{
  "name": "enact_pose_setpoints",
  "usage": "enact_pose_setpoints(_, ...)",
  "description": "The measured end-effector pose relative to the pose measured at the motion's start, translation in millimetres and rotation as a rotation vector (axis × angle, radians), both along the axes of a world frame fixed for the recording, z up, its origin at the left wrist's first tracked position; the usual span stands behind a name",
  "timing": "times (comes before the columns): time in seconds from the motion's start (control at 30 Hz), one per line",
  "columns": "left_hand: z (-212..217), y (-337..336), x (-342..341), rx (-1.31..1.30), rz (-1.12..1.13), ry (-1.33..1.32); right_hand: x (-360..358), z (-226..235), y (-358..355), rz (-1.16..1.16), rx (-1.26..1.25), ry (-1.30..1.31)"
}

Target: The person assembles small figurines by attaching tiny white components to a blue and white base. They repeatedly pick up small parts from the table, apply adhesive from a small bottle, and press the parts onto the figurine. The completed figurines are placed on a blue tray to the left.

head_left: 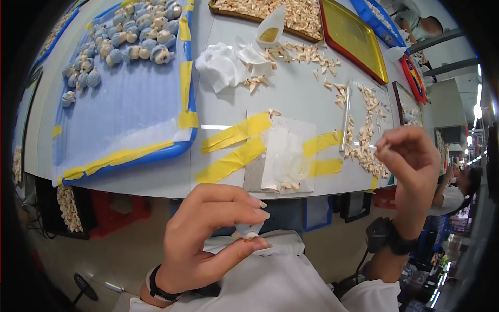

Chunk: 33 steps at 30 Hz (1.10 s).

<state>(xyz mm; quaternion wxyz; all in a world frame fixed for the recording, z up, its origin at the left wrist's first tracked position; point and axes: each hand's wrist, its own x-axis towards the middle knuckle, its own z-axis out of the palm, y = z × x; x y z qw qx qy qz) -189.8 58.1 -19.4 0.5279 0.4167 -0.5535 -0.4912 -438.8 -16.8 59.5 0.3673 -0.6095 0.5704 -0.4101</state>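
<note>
The left hand [208, 236] pinched a small pale-blue figure [248, 230] between thumb and fingertips, at six o'clock below the surface [291, 93]. The right hand [410, 156], raised at three o'clock, nipped a tiny cream piece [385, 147] with curled fingers.

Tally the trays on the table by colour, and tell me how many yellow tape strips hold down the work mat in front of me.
Blue trays: 2, the second at the far right
Red-rimmed yellow tray: 1
Brown tray: 1
Yellow tape strips on the work mat: 4
Total: 4 trays, 4 strips
</note>
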Motion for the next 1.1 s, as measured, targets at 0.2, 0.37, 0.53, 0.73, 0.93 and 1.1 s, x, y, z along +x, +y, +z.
enact_pose_setpoints(0.2,-7,-10,9,-0.080,-0.159,-0.048,15,-18,19,0.046,0.047,-0.158)
enact_pose_setpoints(0.37,-12,-12,9,-0.107,-0.166,-0.005,35,-29,15,0.129,-0.084,0.074)
enact_pose_setpoints(0.53,-13,-9,8,-0.066,-0.151,0.088,42,-26,10,0.214,-0.182,0.243)
enact_pose_setpoints(0.73,-18,-18,12,-0.220,-0.227,0.022,50,-33,10,0.239,-0.362,0.428)
enact_pose_setpoints(0.93,-17,-16,11,-0.211,-0.300,0.086,52,-29,6,0.335,-0.535,0.678)
enact_pose_setpoints(1.1,-24,-21,10,-0.217,-0.315,0.128,56,-26,7,0.334,-0.554,0.749)
